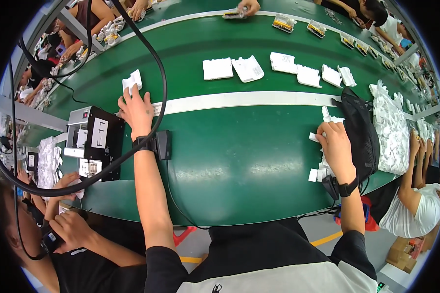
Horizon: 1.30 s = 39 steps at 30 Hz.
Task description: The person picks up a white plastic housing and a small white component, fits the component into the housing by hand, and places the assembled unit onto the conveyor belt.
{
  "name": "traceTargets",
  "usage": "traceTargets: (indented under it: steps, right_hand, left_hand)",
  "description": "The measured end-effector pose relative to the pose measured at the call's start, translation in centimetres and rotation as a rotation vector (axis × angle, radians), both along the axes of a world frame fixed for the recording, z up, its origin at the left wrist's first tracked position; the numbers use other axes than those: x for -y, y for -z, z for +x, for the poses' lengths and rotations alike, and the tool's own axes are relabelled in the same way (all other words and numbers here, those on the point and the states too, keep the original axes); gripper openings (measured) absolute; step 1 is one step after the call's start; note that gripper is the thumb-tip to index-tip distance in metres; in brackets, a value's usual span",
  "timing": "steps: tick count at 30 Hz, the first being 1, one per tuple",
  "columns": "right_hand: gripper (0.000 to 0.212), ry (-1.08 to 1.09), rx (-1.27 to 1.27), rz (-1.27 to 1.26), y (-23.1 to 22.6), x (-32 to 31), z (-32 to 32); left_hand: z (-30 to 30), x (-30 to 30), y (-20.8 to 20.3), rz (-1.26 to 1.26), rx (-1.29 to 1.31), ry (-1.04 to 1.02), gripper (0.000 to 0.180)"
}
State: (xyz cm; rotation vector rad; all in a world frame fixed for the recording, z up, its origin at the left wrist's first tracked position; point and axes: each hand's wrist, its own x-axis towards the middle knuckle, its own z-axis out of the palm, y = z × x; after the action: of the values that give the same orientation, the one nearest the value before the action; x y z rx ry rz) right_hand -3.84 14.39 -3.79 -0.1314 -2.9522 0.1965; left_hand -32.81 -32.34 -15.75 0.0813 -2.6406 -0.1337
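Observation:
At the far left of the green table my left hand (136, 114) reaches over the pale strip, fingers spread. Its fingertips come up to the near edge of a white plastic housing (132, 81); whether they touch it I cannot tell. My right hand (335, 146) is palm down at the right, fingers curled together over small white pieces (315, 175). One white piece pokes out beside its fingertips; what they pinch, if anything, is hidden. Several more white plastic housings (218, 69) lie in a row beyond the strip.
A black machine (107, 141) stands left of my left forearm, with a black cable (162, 83) looping across. Beside my right hand lie a black bag (359, 136) and a clear bag of white parts (390, 132). Co-workers sit around; one hand (250, 7) works across the table.

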Motion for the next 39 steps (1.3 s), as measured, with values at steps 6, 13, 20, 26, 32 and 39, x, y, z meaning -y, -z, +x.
traceTargets:
  steps: [6,13,20,26,32,39]
  right_hand:
    - [0.017,-0.066,-0.08,-0.057,0.0,2.5,0.5]
    - [0.011,-0.104,0.009,-0.181,0.7,4.1,0.6]
    - [0.007,-0.294,0.088,-0.249,-0.5,7.6,-0.5]
    - [0.006,-0.348,0.075,-0.32,-1.8,9.0,-1.4]
    - [0.009,-0.44,-0.002,-0.369,-1.7,12.2,-2.9]
    - [0.014,-0.551,0.002,-0.277,-0.4,13.4,-3.9]
  left_hand:
    - [-1.2,0.4,-1.7,0.098,-0.02,0.024,0.021]
    - [13.0,-8.0,-6.9,0.251,0.164,0.354,0.018]
    - [24.8,-13.4,-10.4,0.717,0.473,0.48,0.018]
    - [23.0,-11.2,-11.4,0.563,0.24,0.764,0.053]
    - [18.6,-10.7,-9.8,0.206,0.296,0.918,0.014]
    - [20.2,-11.1,-8.0,0.36,0.24,0.948,0.008]
